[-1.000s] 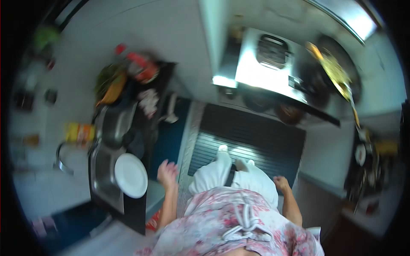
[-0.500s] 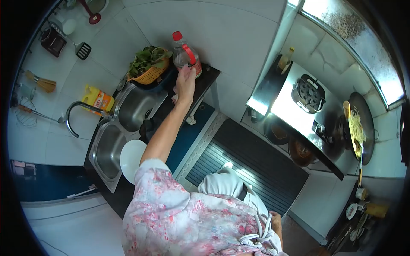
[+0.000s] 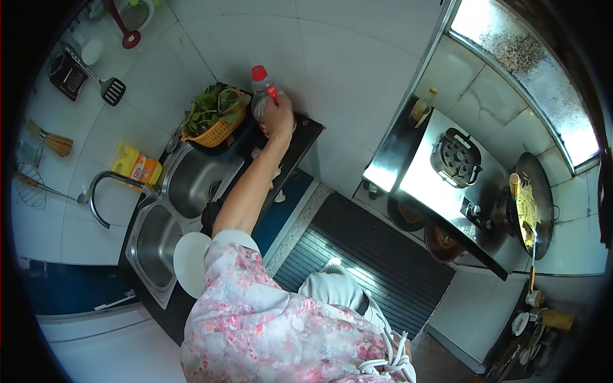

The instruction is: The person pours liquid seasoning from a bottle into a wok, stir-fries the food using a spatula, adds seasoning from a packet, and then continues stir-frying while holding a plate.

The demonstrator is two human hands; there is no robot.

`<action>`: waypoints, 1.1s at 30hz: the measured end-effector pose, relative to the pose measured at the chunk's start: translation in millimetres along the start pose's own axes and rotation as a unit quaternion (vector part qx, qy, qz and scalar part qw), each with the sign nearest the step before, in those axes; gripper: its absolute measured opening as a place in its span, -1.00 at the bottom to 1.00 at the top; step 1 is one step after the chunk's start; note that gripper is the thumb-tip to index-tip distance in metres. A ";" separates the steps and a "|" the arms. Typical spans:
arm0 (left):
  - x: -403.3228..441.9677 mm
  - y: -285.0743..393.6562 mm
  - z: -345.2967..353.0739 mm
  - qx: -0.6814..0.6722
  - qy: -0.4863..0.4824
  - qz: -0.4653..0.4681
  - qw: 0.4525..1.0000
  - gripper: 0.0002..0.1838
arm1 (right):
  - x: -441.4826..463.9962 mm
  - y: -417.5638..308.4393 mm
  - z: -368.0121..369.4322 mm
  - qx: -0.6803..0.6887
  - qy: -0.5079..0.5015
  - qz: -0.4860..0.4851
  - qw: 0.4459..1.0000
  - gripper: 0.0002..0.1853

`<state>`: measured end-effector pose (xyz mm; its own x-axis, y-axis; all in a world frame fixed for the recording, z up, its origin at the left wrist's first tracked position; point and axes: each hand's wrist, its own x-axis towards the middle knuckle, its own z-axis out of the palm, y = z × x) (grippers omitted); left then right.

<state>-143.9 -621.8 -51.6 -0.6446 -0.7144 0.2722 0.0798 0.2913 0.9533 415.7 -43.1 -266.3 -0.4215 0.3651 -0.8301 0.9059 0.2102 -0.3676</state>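
My left hand point(image 3: 279, 119) is closed round the red handle of a clear plastic bottle point(image 3: 260, 96) with a red cap, which stands on the dark counter by the wall. Just left of the bottle is an orange basket point(image 3: 220, 133) of leafy greens point(image 3: 207, 108). Under my forearm, something pale and partly covered lies on the counter. My right hand point(image 3: 407, 348) is low beside my waist, almost wholly hidden by the shirt and its white cords, so its fingers cannot be made out.
A double sink point(image 3: 158, 239) with a curved faucet point(image 3: 93, 198) is at the left, with a white plate point(image 3: 190, 263) at its edge. A yellow bottle point(image 3: 136, 165) stands behind it. At the right are a burner point(image 3: 457, 156) and a wok point(image 3: 543, 207) holding food.
From beside my body, my left hand has reached forward to the bottle and closed on its handle. My right hand has become mostly hidden. The view has turned toward the counter.
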 end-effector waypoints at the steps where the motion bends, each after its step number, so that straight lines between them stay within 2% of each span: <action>1: -4.5 7.3 -3.2 0.004 0.010 0.012 1.000 -0.64 | -7.9 -15.9 -1.9 -0.026 -0.014 -0.006 1.000 -0.75; 5: 9.1 8.3 -3.0 -0.054 0.019 0.045 0.997 -0.65 | 39.6 2.7 -12.2 -0.054 0.044 -0.074 0.995 -0.81; 6: 12.5 11.7 -6.0 -0.052 0.002 0.046 0.998 -0.66 | 46.6 -3.4 -17.9 -0.121 0.066 -0.176 0.975 -0.73; 7: 16.1 17.1 -9.0 -0.052 -0.023 0.046 0.997 -0.66 | 75.6 7.4 -16.7 -0.089 0.081 -0.244 0.962 -0.71; 8: 21.1 18.2 -10.4 -0.055 -0.056 0.071 0.994 -0.65 | 44.9 -45.3 -20.3 -0.159 0.097 -0.280 0.942 -0.62; 9: -2.3 61.9 -16.2 0.031 -0.036 0.137 0.989 -0.65 | -4.5 -120.4 -14.8 -0.176 0.146 -0.329 0.916 -0.57; 10: -7.6 67.2 -12.1 0.034 -0.001 0.192 0.981 -0.65 | -13.3 -152.5 -14.9 -0.179 0.135 -0.314 0.922 -0.59; 11: 1.4 49.8 -15.8 -0.019 -0.043 0.140 0.989 -0.65 | -8.3 -164.5 -11.4 -0.131 0.155 -0.399 0.894 -0.71; 12: -16.7 66.7 -21.0 -0.021 -0.058 0.128 0.990 -0.65 | -23.0 -193.0 -11.6 -0.130 0.136 -0.376 0.907 -0.74; 13: -23.5 62.6 -24.5 -0.125 -0.111 0.089 0.982 -0.66 | -41.7 -226.7 -9.7 -0.103 0.118 -0.382 0.911 -0.74; 15: -51.1 73.9 -34.0 -0.166 -0.212 0.080 0.960 -0.67 | -60.3 -270.9 -4.9 -0.069 0.111 -0.450 0.884 -0.74; 16: -63.1 80.1 -41.7 -0.135 -0.284 0.083 0.946 -0.67 | -67.4 -290.1 -2.0 -0.046 0.101 -0.464 0.879 -0.75; 18: -107.2 95.3 -40.2 -0.051 -0.292 0.095 0.950 -0.67 | -86.7 -324.0 2.6 -0.032 0.116 -0.515 0.849 -0.75; 19: -135.6 90.6 -40.4 -0.005 -0.373 0.120 0.920 -0.67 | -107.4 -348.2 0.7 -0.008 0.125 -0.573 0.810 -0.75; 20: -153.6 92.0 -41.4 0.021 -0.413 0.091 0.906 -0.67 | -113.3 -357.8 1.6 0.010 0.137 -0.595 0.792 -0.76; 23: -201.7 89.0 -42.6 0.034 -0.543 0.051 0.837 -0.74 | -139.6 -374.1 -7.0 0.035 0.148 -0.602 0.784 -0.72; 25: -237.5 92.1 -38.2 0.020 -0.619 0.074 0.781 -0.77 | -156.0 -372.3 -18.6 0.021 0.165 -0.596 0.786 -0.69; 30: -312.3 114.5 -23.7 -0.011 -0.702 0.115 0.702 -0.76 | -171.8 -347.8 -41.5 -0.074 0.233 -0.594 0.767 -0.54; 33: -341.8 127.4 -10.1 -0.019 -0.723 0.151 0.674 -0.77 | -172.6 -320.8 -59.5 -0.069 0.259 -0.581 0.768 -0.57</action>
<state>94.3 -346.9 -21.8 -0.6593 0.7487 0.0687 0.3759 0.2491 0.8926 195.4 -119.6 19.9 -0.9347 0.1618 0.3165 -0.0928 0.7484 -0.6567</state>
